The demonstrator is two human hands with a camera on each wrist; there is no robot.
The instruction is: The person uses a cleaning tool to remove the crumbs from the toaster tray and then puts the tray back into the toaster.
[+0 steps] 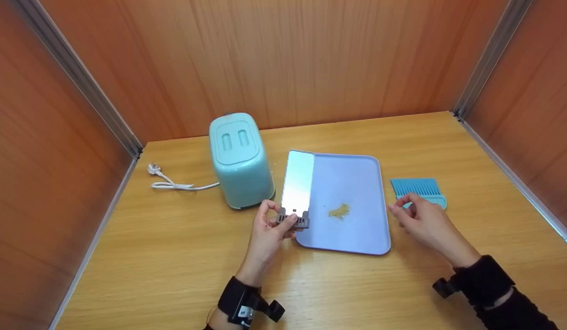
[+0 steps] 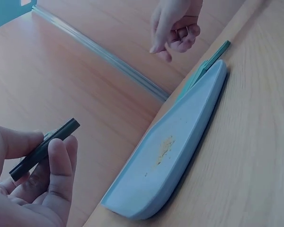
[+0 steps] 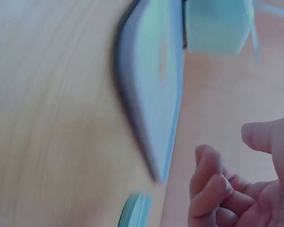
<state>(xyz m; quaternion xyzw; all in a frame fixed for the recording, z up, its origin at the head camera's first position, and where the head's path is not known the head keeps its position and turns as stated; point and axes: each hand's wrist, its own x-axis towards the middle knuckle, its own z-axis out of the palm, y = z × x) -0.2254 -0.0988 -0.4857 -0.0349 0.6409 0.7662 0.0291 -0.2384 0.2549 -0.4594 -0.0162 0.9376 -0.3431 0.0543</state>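
Observation:
In the head view my left hand [image 1: 267,231] pinches the dark slotted end of a toaster crumb tray [image 1: 298,181], thumb on top and fingers beneath. Its shiny metal plate points away from me, over the left edge of a lilac tray [image 1: 357,183]. A small heap of yellow-brown crumbs [image 1: 339,211] lies on that tray. My right hand [image 1: 423,222] hovers at the tray's right side, fingers loosely bent with nothing between them. Partly behind it lies a blue comb-like brush [image 1: 416,187]. The right wrist view shows a gap between thumb and fingers [image 3: 208,184].
A light-blue toaster [image 1: 240,160] stands left of the tray, its closed top facing up. From it a white cord runs left to a plug [image 1: 153,169]. Wooden panels [image 1: 288,64] enclose the table at the back and both sides.

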